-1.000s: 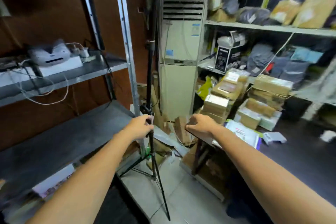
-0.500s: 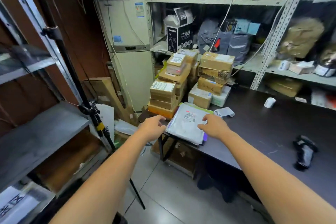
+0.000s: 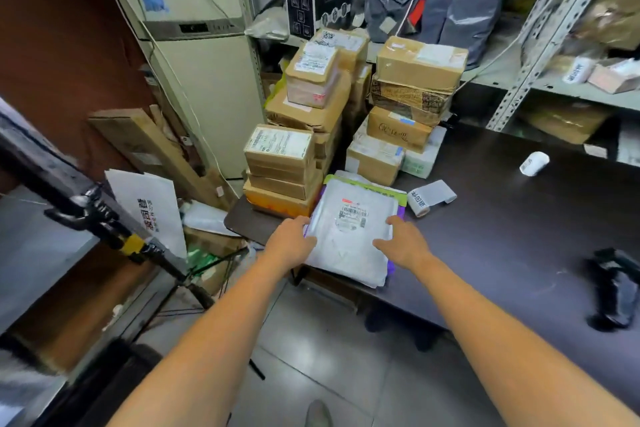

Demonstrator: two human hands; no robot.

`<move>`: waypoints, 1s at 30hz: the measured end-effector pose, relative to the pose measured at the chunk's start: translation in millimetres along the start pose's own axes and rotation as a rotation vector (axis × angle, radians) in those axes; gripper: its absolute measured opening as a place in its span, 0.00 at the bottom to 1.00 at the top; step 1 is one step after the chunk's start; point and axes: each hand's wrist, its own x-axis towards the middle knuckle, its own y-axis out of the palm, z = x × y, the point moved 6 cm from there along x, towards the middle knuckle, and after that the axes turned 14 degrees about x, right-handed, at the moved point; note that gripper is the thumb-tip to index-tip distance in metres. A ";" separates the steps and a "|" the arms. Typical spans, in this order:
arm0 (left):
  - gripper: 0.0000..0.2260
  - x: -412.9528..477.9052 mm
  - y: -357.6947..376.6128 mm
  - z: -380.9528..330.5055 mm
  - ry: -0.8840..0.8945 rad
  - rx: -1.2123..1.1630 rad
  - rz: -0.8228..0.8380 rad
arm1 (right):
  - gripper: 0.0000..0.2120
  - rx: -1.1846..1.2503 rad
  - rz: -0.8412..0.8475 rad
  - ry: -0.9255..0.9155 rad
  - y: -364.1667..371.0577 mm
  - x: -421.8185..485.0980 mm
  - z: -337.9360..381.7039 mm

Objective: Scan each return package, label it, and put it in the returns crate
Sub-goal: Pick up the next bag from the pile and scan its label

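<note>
Return package [image 3: 349, 236] is a flat white bag with a sticker on top. It lies on a small pile of other flat bags at the corner of the dark table [image 3: 502, 239]. Both of my hands are at it. My left hand [image 3: 292, 243] is at its left edge, and my fingers there bend down over the side. I cannot tell if they hold the bag or only touch it. My right hand [image 3: 403, 246] lies on the right side of the bag. Its fingers are loose, and its thumb points across the top.

Just behind the bag stand piles of brown boxes [image 3: 280, 163]. A roll of stickers [image 3: 429, 199] lies on the table just beside the bag, to the right. A small white roll [image 3: 534, 163] lies farther back. A black thing [image 3: 613, 291] lies far to the right, too blurry for me to name.
</note>
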 end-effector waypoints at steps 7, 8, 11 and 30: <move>0.23 39.2 28.2 -13.4 -0.059 -0.010 0.068 | 0.32 0.081 0.083 0.077 16.6 46.7 -30.6; 0.21 41.3 30.4 -15.0 -0.075 -0.012 0.069 | 0.31 0.103 0.102 0.083 18.4 50.4 -33.0; 0.24 46.2 35.2 -21.8 -0.114 -0.029 0.086 | 0.33 0.174 0.116 0.071 19.8 58.7 -36.7; 0.30 37.4 53.5 -33.4 -0.213 -0.428 0.122 | 0.46 0.356 0.172 -0.071 17.1 81.6 -49.4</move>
